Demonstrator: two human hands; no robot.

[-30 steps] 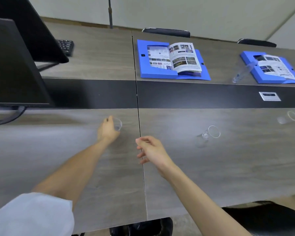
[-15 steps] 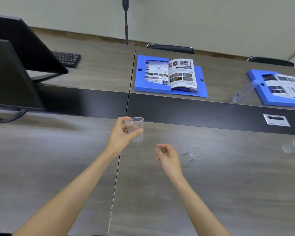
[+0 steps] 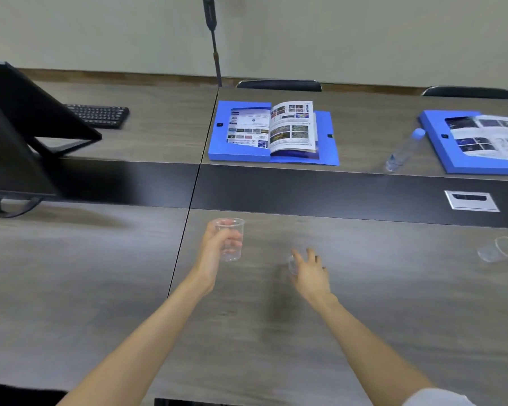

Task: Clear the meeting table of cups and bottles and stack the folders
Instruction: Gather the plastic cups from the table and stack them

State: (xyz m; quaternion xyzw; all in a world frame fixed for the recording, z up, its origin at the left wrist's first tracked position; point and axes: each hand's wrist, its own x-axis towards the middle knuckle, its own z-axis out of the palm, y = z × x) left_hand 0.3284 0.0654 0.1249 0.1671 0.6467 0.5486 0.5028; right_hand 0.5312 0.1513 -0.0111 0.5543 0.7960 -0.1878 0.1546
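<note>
My left hand [image 3: 214,247] holds a clear plastic cup [image 3: 230,240] upright above the grey table [image 3: 393,303]. My right hand [image 3: 310,272] has its fingers spread over a second clear cup [image 3: 291,263] that lies on its side; the hand hides most of it, and no grip shows. A third clear cup [image 3: 500,249] lies tipped over at the right edge. On the far side, an open blue folder [image 3: 241,155] holds a brochure, a clear bottle with a blue cap [image 3: 403,150] lies beside a second open blue folder [image 3: 481,167].
A dark monitor [image 3: 15,148] on its stand fills the left, with a black keyboard [image 3: 99,114] behind it. A black strip with a metal socket plate [image 3: 471,200] runs across the middle of the table. Two chair backs [image 3: 279,85] show at the far edge.
My left hand lifted the cup off the table and holds it upright. My right hand moved right and forward onto the tipped cup. The camera moved to the right.
</note>
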